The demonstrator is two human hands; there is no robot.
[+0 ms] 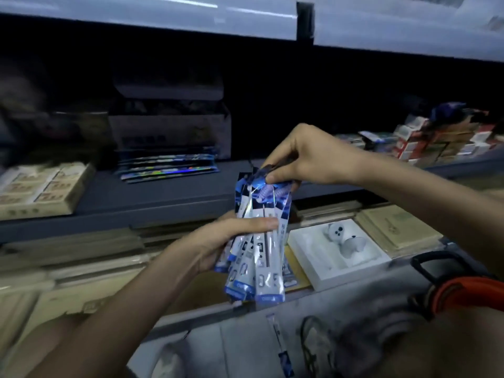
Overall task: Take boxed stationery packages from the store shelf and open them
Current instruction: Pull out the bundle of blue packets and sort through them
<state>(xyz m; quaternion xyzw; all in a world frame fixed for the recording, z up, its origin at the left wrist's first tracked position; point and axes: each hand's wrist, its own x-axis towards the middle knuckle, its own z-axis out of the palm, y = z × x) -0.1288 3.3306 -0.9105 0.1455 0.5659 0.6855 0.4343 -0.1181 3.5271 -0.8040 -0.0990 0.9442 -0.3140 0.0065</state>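
A fanned bundle of several long blue-and-silver sachets (261, 241) stands upright in front of the dark shelf (163, 197). My left hand (218, 241) grips the bundle around its middle, thumb across the front. My right hand (297, 156) pinches the bundle's top ends from above. An opened cardboard display box (169, 124) stands at the back of the shelf, with a flat pile of similar shiny packets (169, 167) in front of it. One loose sachet (281, 347) lies low down near my body.
A tan box of small packs (41, 189) sits at the shelf's left. Stacked red-and-white boxes (436, 143) fill the right end. Below lie flat tan boxes (398, 227) and a white tray with a small figure (341, 241). An orange-and-black strap (463, 290) hangs at lower right.
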